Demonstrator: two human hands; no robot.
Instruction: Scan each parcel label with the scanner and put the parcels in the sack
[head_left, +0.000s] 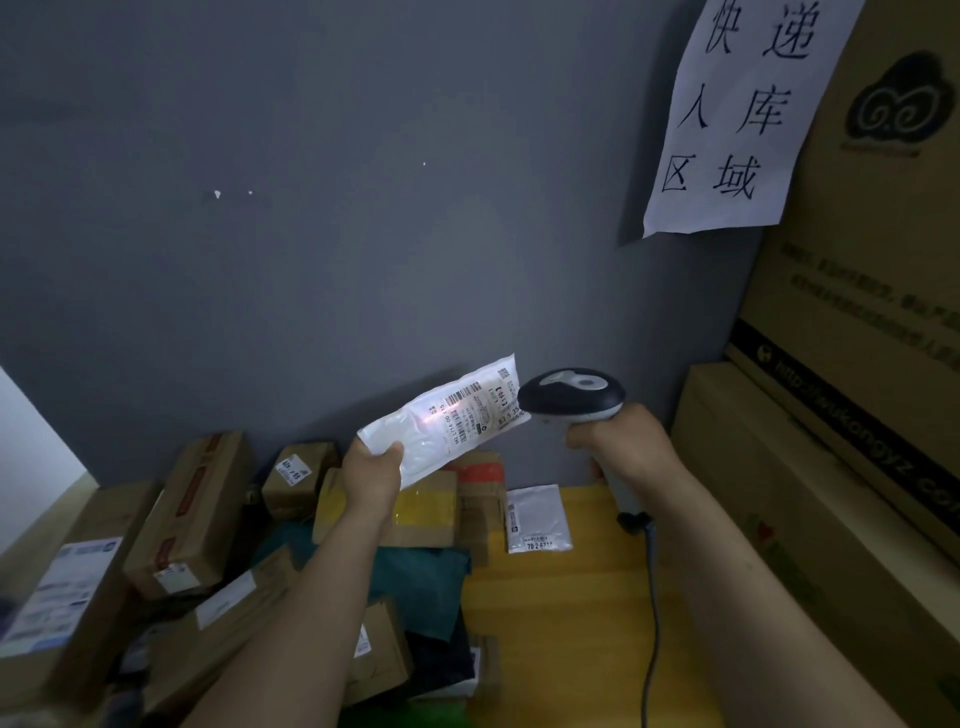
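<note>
Scanner (571, 396) right of parcel (441, 423), perhaps touching.

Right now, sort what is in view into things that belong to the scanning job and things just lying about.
Belongs to the job:
white parcel in the left hand; its label, lit red; scanner in the right hand; boxed parcels piled below; small white parcel beside them.

Just lying about:
handwritten paper sign; large stacked cartons at the right.
</note>
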